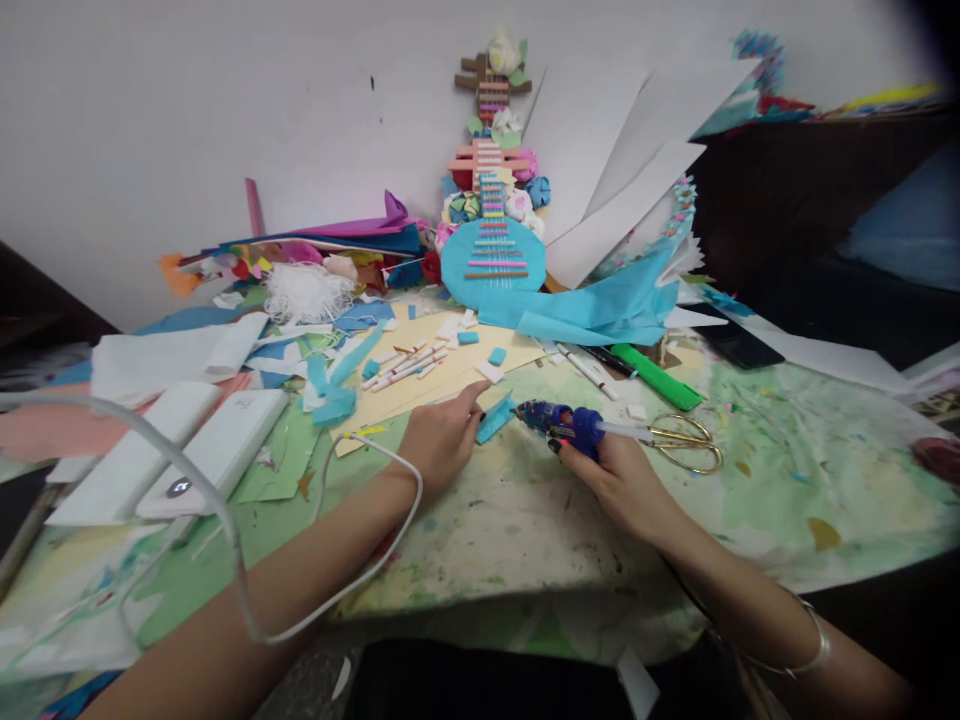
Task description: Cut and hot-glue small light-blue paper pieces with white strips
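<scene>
My left hand (442,440) is closed, thumb and fingertips at the near end of a small blue paper strip (496,418) just above the table. In my right hand (626,480) is a blue hot glue gun (562,420), its nozzle pointing left at the strip's far end. I cannot tell whether the nozzle touches the paper. A clear glue stick (626,430) sticks out of the gun's back. Gold-handled scissors (694,443) lie just right of the gun. Rolled white paper sticks (409,368) lie on yellow card beyond my left hand.
A blue round-bodied paper instrument (493,262) leans on the wall at the back. Blue crepe paper (600,305) lies before it. A green marker-like tube (656,377) and a phone (739,340) lie right. White power banks (217,450) and a looping white cable (225,500) are left.
</scene>
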### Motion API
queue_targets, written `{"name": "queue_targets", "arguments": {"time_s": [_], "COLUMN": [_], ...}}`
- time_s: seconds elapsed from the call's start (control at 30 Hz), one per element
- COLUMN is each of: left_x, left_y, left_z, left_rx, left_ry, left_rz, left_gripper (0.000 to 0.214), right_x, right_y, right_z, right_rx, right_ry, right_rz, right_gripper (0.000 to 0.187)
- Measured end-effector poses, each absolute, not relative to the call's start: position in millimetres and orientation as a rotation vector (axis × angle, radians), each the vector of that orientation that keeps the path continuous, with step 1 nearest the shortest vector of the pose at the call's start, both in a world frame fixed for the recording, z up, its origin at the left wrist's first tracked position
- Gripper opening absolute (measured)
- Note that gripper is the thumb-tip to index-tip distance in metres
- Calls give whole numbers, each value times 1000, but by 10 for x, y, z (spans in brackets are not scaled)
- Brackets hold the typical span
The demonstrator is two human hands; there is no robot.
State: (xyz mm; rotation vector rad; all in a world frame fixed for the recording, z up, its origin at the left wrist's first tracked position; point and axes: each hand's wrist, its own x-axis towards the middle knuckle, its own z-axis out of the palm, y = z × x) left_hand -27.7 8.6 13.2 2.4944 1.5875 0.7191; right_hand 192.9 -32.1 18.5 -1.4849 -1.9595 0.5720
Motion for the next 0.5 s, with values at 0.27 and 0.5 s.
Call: {"name": "queue_targets", "arguments": {"time_s": [0.27, 0.5], "left_x": [-284, -251], "left_y": [90, 43], "left_z": [111, 140], "left_rx": [2494, 2503], "left_ry": [1596, 1561], "left_rz": [722, 681], "left_gripper": [40, 41], "right_x": [2397, 3176], "right_y": [-430, -483], "right_z": [238, 201], "right_rx": [-1792, -2504], "right_ry": [-1868, -1735], "right_rz": [123, -226], "right_gripper": [25, 40]}}
